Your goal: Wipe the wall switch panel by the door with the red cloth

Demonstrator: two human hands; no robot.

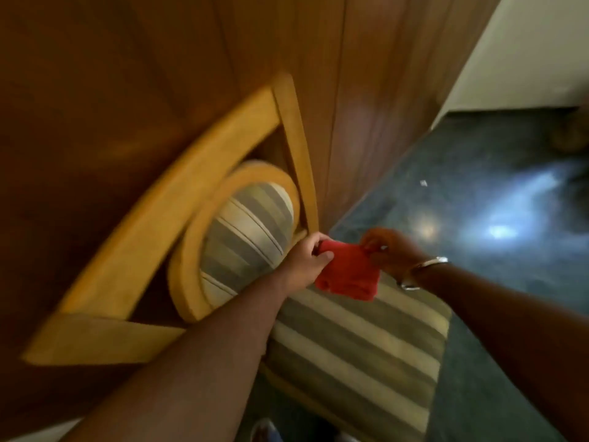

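Observation:
A folded red cloth (348,272) hangs between both hands, just above a chair's striped seat. My left hand (304,260) pinches its left top corner. My right hand (387,248), with a metal bangle on the wrist, pinches its right top corner. No wall switch panel appears in this view. The picture is blurred.
A light wooden chair (197,193) with a round striped back pad and a striped seat cushion (357,352) stands against a dark wooden panelled wall (366,90). A shiny dark green floor (478,199) stretches to the right, with a white wall (526,52) at top right.

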